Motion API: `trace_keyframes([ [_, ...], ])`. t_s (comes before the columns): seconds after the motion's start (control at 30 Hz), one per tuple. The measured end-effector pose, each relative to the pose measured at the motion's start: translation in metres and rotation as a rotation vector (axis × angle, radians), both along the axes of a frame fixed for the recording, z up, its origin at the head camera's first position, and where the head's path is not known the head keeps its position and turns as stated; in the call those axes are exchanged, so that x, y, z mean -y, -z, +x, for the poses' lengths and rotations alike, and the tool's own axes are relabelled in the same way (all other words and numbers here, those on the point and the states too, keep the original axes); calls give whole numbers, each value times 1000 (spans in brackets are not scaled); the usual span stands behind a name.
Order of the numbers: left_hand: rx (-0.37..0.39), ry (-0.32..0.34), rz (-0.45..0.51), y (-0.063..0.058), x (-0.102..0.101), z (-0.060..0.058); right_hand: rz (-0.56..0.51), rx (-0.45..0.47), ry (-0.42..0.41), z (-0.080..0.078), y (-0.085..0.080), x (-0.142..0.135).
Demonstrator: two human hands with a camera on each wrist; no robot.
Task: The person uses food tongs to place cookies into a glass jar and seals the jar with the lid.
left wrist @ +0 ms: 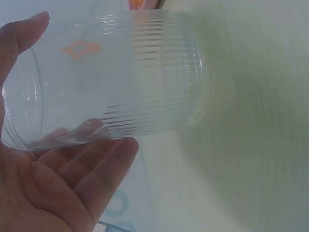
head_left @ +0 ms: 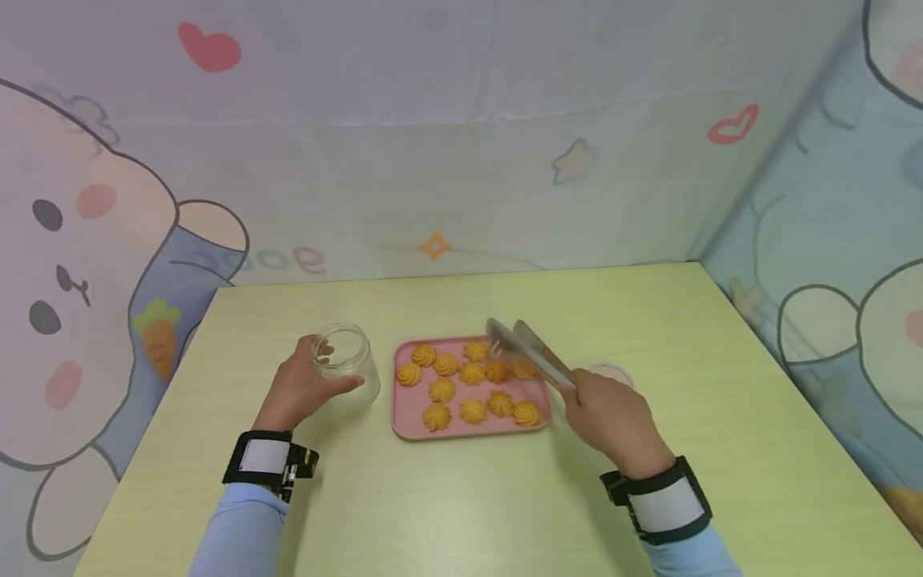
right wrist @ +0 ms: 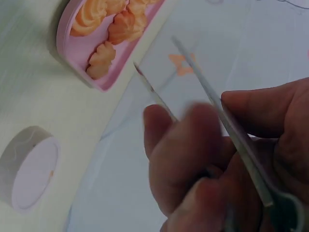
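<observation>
My left hand (head_left: 306, 389) grips a clear glass jar (head_left: 369, 381), thumb on one side and fingers on the other. The jar (left wrist: 145, 72) has a ribbed lower wall and nothing inside. My right hand (head_left: 609, 413) holds metal tongs (head_left: 534, 353) over the right end of a pink tray (head_left: 461, 431). The tips of the tongs (right wrist: 203, 84) stand apart with nothing between them. Several golden piped cookies (head_left: 472, 411) lie on the tray; the tongs partly cover some of them in the head view.
Behind my right hand a round, pale lid (right wrist: 36, 171) rests on the light wooden table (head_left: 447, 505). A cartoon-printed cloth (head_left: 433, 160) hangs behind the table's back edge, and another stands along the right side.
</observation>
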State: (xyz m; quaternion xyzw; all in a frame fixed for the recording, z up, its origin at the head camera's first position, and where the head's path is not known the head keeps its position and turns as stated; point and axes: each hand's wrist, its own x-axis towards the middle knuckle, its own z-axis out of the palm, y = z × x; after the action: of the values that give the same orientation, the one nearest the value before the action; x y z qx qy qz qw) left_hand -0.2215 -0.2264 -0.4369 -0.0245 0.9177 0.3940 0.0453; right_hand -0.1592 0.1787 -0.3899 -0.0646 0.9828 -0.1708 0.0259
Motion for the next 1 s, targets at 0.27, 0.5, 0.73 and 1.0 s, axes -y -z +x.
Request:
trace_keyframes([
  [0.27,-1,-1,-4,0,0,0,49,-54,5,0,1,-3],
  [0.5,-1,-3,-2,0,0,0,97,-127,-7,0,4,-2],
  [0.73,-2,-4,3,1,0,-1,146,-232,-9,1,9,0],
  [1.0,-7,-2,-2,0,-1,1,180,-293,-4,-3,14,4],
])
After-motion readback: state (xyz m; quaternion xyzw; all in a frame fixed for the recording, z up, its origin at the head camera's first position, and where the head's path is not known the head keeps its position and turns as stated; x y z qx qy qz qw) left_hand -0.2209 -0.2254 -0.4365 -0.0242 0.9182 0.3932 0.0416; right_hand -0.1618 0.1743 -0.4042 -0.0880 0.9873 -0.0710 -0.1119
